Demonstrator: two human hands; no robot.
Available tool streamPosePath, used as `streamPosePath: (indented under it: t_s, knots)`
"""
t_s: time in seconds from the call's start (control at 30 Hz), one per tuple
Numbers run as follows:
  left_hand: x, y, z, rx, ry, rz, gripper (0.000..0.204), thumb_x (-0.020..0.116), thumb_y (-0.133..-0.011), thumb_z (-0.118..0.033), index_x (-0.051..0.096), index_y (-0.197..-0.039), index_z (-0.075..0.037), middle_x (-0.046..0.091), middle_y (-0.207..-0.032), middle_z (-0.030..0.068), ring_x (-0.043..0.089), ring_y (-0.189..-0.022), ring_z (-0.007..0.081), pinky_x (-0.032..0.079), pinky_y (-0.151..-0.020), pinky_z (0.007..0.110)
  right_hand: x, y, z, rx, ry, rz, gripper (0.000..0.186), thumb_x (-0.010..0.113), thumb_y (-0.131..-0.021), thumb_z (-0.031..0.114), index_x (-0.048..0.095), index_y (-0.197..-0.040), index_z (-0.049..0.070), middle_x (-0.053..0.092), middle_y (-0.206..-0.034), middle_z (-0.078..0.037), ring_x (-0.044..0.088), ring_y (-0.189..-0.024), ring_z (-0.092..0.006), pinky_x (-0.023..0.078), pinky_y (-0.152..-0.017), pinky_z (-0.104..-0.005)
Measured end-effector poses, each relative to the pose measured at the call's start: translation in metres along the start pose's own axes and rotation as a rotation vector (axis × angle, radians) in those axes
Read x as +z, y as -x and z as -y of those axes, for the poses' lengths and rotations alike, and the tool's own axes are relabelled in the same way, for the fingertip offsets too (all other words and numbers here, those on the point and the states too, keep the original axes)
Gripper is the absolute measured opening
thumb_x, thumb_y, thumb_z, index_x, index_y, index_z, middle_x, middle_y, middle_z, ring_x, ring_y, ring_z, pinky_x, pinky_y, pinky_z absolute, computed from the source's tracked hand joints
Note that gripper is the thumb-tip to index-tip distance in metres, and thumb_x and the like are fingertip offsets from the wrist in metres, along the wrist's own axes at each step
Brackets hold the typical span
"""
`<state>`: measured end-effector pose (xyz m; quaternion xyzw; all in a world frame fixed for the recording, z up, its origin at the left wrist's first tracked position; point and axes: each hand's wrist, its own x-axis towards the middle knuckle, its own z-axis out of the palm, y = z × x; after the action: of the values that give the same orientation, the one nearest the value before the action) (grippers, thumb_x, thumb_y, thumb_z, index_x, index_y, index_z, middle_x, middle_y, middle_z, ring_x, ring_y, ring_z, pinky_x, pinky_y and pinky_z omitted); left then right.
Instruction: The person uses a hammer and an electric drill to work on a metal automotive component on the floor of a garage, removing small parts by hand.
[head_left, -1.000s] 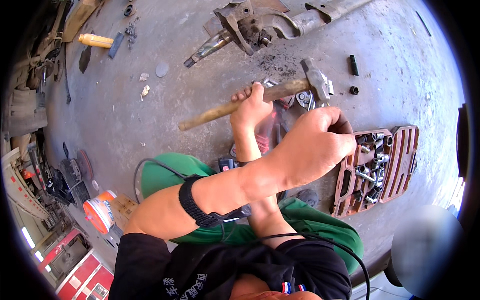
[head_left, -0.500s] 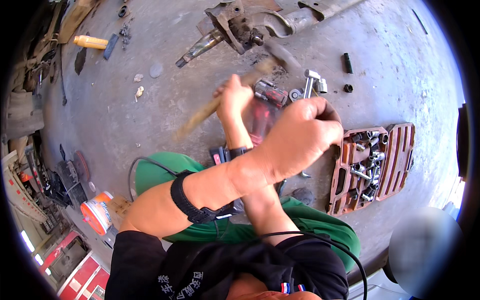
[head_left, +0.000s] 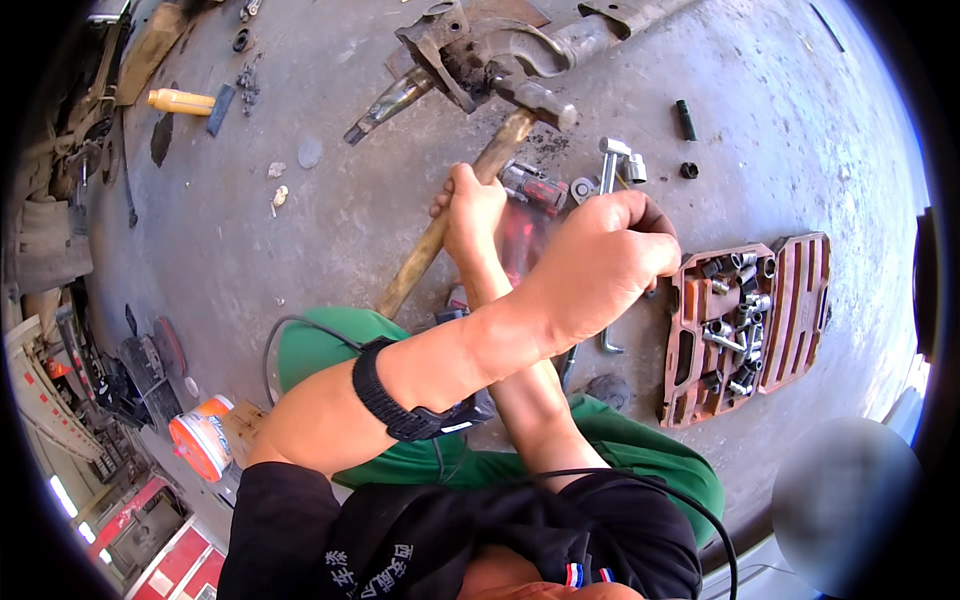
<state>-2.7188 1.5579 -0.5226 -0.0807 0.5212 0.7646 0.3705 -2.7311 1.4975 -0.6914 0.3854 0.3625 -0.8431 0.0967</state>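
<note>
The right hand (head_left: 474, 215) grasps the wooden handle of the hammer (head_left: 504, 146), whose head is at the near side of the metal axle assembly (head_left: 525, 50), contact between them being unclear; the left hand (head_left: 605, 265), right of the hammer with its forearm crossed over the other, has curled fingers, and whether it grips anything cannot be told. Right of the hammer, a chrome bar tool (head_left: 607, 172) lies near and an open brown socket case (head_left: 797, 320) farther off. Well left of the hammer, a yellow-handled tool (head_left: 180, 102) rests on the floor (head_left: 330, 220).
</note>
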Motion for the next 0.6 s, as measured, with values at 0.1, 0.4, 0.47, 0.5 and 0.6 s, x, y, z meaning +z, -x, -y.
streamPosePath:
  t_s: [0.1, 0.4, 0.47, 0.5, 0.6]
  knots:
    - [0.010, 0.001, 0.003, -0.008, 0.001, 0.026, 0.014, 0.059, -0.082, -0.018, 0.061, -0.087, -0.005, 0.058, -0.078, -0.0014, 0.050, -0.071, 0.0058, 0.038, -0.064, 0.020, -0.010, 0.005, 0.010, -0.027, -0.189, -0.016, 0.013, 0.057, -0.087, 0.011, 0.051, -0.079, 0.003, 0.047, -0.062, -0.003, 0.047, -0.050, -0.0151, 0.043, -0.046, -0.0322]
    - [0.023, 0.005, -0.011, 0.054, 0.046, 0.056, 0.009, 0.060, -0.080, -0.011, 0.062, -0.086, -0.004, 0.057, -0.080, -0.0006, 0.050, -0.073, 0.0058, 0.038, -0.066, 0.020, -0.091, -0.074, 0.162, -0.167, -0.208, -0.090, 0.016, 0.058, -0.085, 0.008, 0.045, -0.075, 0.010, 0.043, -0.058, -0.001, 0.043, -0.050, -0.0129, 0.042, -0.048, -0.0280]
    - [0.028, 0.006, -0.012, 0.072, 0.065, 0.075, 0.009, 0.060, -0.080, -0.011, 0.062, -0.085, -0.004, 0.057, -0.079, -0.0005, 0.051, -0.073, 0.0067, 0.039, -0.066, 0.021, -0.123, -0.099, 0.184, -0.161, -0.126, 0.044, 0.015, 0.061, -0.085, 0.010, 0.048, -0.078, 0.010, 0.052, -0.063, -0.003, 0.048, -0.050, -0.0130, 0.043, -0.048, -0.0277]
    - [0.021, 0.007, -0.009, 0.076, 0.037, 0.041, 0.009, 0.060, -0.080, -0.010, 0.061, -0.085, -0.004, 0.056, -0.078, -0.0003, 0.051, -0.072, 0.0071, 0.039, -0.066, 0.021, -0.125, -0.105, 0.183, -0.133, -0.126, 0.061, 0.015, 0.061, -0.085, 0.010, 0.048, -0.078, 0.010, 0.052, -0.063, -0.003, 0.048, -0.050, -0.0130, 0.043, -0.048, -0.0277]
    - [0.009, 0.002, -0.006, 0.112, 0.009, -0.003, 0.009, 0.060, -0.079, -0.010, 0.061, -0.085, -0.004, 0.056, -0.077, -0.0001, 0.051, -0.071, 0.0077, 0.039, -0.066, 0.022, -0.128, -0.114, 0.208, -0.040, -0.148, 0.005, 0.020, 0.062, -0.084, 0.010, 0.045, -0.074, 0.013, 0.049, -0.056, 0.000, 0.046, -0.045, -0.0117, 0.043, -0.045, -0.0253]
